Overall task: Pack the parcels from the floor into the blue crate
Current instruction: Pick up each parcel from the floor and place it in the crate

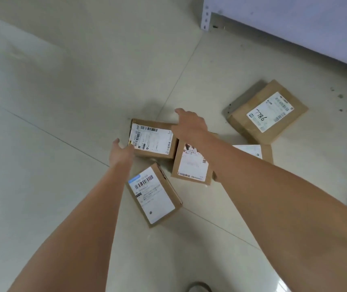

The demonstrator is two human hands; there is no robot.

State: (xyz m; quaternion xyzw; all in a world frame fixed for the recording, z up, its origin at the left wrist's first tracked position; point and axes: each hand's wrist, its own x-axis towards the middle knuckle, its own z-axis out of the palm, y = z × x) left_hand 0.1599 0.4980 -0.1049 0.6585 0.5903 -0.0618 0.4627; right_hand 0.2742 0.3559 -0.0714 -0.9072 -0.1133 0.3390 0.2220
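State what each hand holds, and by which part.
Neither grips yet: left hand touches the far parcel at its left end; right hand hovers over its right end.

We have one wide head view, looking steeply down from standing height past both outstretched arms onto the floor [42, 102].

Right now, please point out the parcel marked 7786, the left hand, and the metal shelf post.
parcel marked 7786 [270, 111]: head view, on its white label.
left hand [120, 153]: head view, on the back of the hand.
metal shelf post [206, 12]: head view, on its perforated face.
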